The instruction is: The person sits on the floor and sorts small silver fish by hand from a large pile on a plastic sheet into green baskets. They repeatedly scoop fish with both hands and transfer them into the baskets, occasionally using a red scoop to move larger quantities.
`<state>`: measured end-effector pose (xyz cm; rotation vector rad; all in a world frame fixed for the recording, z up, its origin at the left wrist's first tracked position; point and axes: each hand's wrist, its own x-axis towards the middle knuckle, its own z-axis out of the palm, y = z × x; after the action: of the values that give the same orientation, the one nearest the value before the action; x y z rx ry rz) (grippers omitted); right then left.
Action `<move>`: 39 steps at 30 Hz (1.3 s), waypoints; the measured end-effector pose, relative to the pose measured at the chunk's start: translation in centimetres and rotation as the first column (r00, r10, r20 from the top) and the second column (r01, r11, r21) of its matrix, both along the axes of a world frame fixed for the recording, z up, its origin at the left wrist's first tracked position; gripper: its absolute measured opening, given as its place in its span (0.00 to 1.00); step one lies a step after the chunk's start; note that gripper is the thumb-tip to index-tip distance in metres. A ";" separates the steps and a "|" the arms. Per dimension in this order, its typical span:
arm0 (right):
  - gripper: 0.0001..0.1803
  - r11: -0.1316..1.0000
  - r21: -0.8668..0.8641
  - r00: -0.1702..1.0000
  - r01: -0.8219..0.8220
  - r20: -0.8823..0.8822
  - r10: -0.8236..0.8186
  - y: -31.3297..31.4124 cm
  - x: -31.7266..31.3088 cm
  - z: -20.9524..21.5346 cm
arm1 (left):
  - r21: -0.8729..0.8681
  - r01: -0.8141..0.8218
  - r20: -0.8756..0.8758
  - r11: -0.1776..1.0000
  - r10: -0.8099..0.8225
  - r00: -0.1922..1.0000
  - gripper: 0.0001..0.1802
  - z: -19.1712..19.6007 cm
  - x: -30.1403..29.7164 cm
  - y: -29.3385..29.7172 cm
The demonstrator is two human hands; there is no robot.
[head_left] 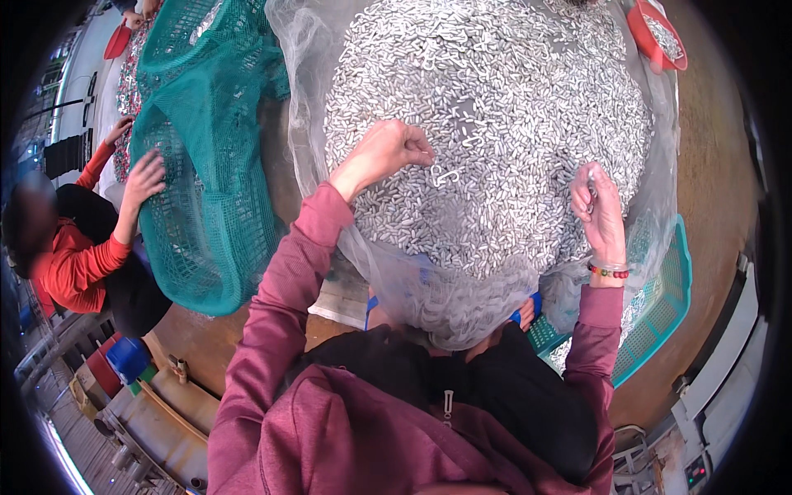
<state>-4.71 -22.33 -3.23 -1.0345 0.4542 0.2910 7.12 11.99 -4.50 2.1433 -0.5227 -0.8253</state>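
Observation:
A wide heap of small silvery-white, elongated pieces (487,214) lies before me on pale translucent netting (462,301). Over its left part, my left hand (384,153) is closed in a pinch. A small silvery hook-shaped piece (446,176) hangs at its fingertips, just above the heap. My right hand (601,206) hovers over the right edge of the heap with its fingers curled in. Whatever those fingers hold, if anything, is too small to tell. A few similar hook shapes lie on the heap farther off.
A teal basket draped with green netting (206,157) stands at left; a co-worker's hand (147,177) touches its edge. Another teal basket (681,276), holding silvery pieces, sits at lower right. A red basin (642,37) is at far right. A blue container (128,359) stands lower left.

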 end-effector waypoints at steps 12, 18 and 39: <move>0.08 0.765 -0.627 0.986 -0.143 -0.024 0.164 3.1 1.5 -0.8 | -0.145 -0.104 -0.381 0.984 0.042 0.924 0.15 0.0 1.3 1.7; 0.05 0.983 0.137 0.990 -0.123 0.078 0.113 4.4 1.9 1.3 | -0.519 -0.383 -0.668 0.764 -0.084 0.739 0.10 -0.7 -0.1 2.8; 0.13 0.978 -0.037 0.977 -0.204 -0.074 0.201 7.3 2.7 -1.2 | -0.283 -0.056 0.091 0.957 0.085 0.992 0.14 -3.1 -1.1 0.1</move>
<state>-2.03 -15.01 -4.41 -1.1191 0.4200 0.5021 6.07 12.08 -7.58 1.9366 -0.5757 -0.5663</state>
